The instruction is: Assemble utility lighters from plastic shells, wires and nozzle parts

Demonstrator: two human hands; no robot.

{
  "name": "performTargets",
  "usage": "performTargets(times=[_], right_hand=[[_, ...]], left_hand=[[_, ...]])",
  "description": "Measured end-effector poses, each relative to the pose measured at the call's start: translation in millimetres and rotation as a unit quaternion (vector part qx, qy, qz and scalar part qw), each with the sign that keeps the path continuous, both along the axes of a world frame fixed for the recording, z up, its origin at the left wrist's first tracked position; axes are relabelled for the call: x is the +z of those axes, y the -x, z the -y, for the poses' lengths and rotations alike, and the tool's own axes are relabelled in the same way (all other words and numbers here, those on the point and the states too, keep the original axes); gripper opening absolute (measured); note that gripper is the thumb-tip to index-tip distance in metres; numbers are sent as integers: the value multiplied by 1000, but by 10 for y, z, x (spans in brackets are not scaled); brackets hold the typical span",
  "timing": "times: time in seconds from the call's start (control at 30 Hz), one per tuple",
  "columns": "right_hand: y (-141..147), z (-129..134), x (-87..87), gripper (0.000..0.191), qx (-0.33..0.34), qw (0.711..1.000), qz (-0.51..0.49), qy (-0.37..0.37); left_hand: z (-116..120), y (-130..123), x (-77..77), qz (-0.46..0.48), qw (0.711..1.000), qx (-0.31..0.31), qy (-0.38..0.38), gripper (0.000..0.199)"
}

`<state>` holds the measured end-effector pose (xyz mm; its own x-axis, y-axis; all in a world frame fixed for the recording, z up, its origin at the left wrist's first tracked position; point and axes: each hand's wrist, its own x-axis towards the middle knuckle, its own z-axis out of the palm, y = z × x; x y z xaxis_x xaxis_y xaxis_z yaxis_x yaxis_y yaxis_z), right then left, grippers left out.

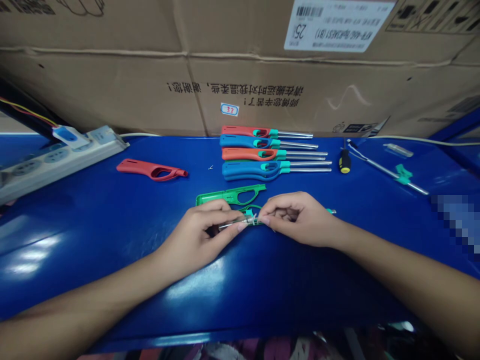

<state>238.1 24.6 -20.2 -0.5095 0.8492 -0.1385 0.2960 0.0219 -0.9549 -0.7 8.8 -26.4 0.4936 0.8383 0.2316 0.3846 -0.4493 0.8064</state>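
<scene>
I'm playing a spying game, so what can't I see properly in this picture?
All in the head view:
- Inside the clear tube: too small to tell, and the left hand partly covers it.
- Anything the right hand pinches: hidden by its own fingers.
- Tiny pale bits: too small to name.
- White label: smallest print is blurred.
- Things below the table: cut off by the bottom edge.

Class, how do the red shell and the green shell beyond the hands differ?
The red shell shows its outer face; the green shell shows its hollow inside. The red shell lies off to the left, the green shell just beyond the left hand. Both lie on the blue table, narrow tips pointing right, each with a looped opening.
</scene>
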Motion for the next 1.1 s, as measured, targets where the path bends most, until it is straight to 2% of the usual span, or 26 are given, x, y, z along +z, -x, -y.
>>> performTargets(times=[0.27, 0.57, 1.1], right_hand=[[7, 2, -2, 20, 4, 1000, 3, -12], [14, -9, -18, 19, -4, 1000, -11, -2], [16, 1, 10, 19, -1, 999, -40, 14]], left_hand=[[-4, -10, 0, 1, 1000, -16, 3, 16], [32, -39, 16, 5, 1000, 6, 25, 15], [40, -44, -24, 13, 999, 23, -18, 15]])
